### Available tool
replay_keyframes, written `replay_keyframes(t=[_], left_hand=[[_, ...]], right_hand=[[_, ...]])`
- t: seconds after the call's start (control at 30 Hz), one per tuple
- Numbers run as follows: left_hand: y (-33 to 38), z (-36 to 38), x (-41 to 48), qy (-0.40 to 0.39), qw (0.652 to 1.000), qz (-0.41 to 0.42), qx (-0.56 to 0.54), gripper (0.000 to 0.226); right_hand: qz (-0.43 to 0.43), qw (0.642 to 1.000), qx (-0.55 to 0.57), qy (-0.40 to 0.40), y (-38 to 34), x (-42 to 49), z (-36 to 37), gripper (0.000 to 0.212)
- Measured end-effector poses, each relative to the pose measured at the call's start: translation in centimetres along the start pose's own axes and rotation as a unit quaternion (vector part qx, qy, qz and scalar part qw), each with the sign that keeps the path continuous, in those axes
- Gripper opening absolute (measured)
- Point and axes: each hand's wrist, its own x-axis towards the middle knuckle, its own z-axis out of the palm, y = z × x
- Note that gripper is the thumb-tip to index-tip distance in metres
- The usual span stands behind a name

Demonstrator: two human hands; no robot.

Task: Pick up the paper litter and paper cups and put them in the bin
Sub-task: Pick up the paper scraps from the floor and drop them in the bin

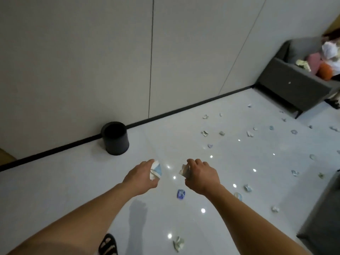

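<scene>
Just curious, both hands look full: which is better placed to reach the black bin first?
The left hand, probably. It grips a crumpled paper cup and is nearer the bin; the right hand, gripping crumpled paper, is farther off.

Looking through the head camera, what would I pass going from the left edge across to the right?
Black bin → left hand → crumpled cup that it grips → crumpled paper → right hand that holds it → grey sofa.
</scene>
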Motion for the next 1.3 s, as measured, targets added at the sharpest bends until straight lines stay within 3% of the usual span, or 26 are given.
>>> replay_keyframes(t=[0.27, 0.43, 0.6, 1.0, 1.3], left_hand=[[-14.0, -15.7, 4.4, 0.076, 0.995, -0.064, -0.005, 0.075], [-18.3, -21.1, 7.4, 0.081, 0.994, -0.071, 0.003, 0.068], [-20.4, -24.5, 12.9, 0.087, 0.993, -0.075, -0.008, 0.078], [-27.1, -32.9, 29.4, 0.038, 0.992, -0.117, 0.024, 0.079], [-33.7, -32.6, 43.6, -0.092, 0.99, -0.093, 0.047, 0.084]], right_hand=[[-0.084, 0.996, 0.015, 0.004, -18.9, 14.5, -2.2, 0.067], [-0.121, 0.993, 0.009, 0.01, -25.9, 20.5, -3.5, 0.067], [-0.14, 0.99, 0.003, 0.011, -29.1, 27.6, -4.7, 0.067], [-0.148, 0.987, 0.026, -0.051, -33.2, 47.9, -4.0, 0.068], [-0.055, 0.99, 0.05, -0.122, -34.8, 58.7, 1.7, 0.07]])
